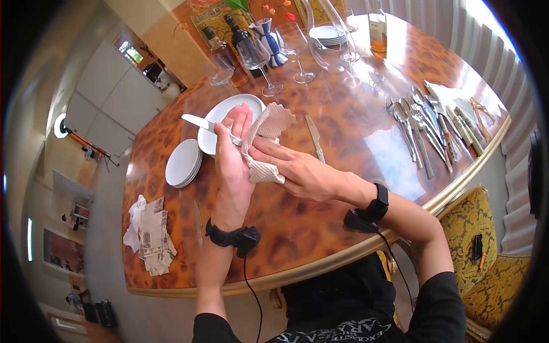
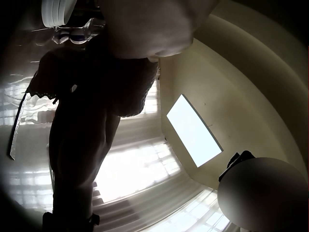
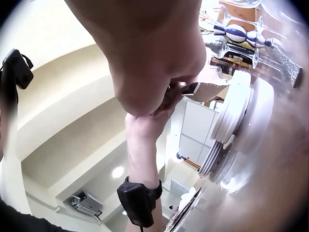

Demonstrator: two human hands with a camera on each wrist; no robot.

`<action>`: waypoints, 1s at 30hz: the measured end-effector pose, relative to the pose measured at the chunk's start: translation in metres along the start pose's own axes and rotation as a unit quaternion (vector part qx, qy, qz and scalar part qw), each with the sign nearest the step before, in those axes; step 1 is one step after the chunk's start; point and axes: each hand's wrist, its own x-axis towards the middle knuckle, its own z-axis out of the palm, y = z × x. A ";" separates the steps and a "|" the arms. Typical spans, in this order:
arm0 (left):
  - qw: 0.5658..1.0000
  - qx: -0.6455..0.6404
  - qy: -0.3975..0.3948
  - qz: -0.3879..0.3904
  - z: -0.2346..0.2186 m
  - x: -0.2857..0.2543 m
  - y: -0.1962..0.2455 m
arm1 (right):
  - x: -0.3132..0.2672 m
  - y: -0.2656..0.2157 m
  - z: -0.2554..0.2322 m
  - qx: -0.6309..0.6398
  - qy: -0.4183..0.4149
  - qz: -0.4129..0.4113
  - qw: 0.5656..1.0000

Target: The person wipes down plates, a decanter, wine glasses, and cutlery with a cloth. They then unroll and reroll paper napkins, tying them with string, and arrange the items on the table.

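Head: left hand [image 1: 233,168], palm up, pinches knife [image 1: 197,121], blade past its thumb; right hand's [image 1: 303,171] fingers grip cloth [image 1: 264,123] at the handle | Left wrist: too dark to tell grip | Right wrist: plates [image 3: 231,106] beyond fingers, grip hidden | Judged: wiping; next move calls for steady pinch.

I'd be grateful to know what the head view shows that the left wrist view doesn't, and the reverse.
Only the head view: the cutlery pile and the yellow patterned chair.
Only the left wrist view: a bright rectangular panel overhead.
Both: the right hand, the cloth and a knife lying on the table, though the cloth is dark in the wrist view.
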 end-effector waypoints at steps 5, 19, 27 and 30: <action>0.999 0.036 -0.029 -0.027 -0.010 0.000 -0.001 | 0.001 -0.004 -0.020 -0.055 -0.048 0.078 0.994; 0.919 0.024 -0.250 -0.306 0.011 -0.033 0.009 | 0.015 -0.009 -0.044 -0.236 0.036 -0.033 0.970; 0.891 0.126 -0.306 -0.310 0.008 -0.032 0.011 | 0.037 0.024 -0.104 -0.343 0.217 0.054 0.912; 0.928 0.001 -0.274 -0.253 -0.013 -0.019 0.002 | 0.037 0.011 -0.116 -0.200 0.326 0.128 0.915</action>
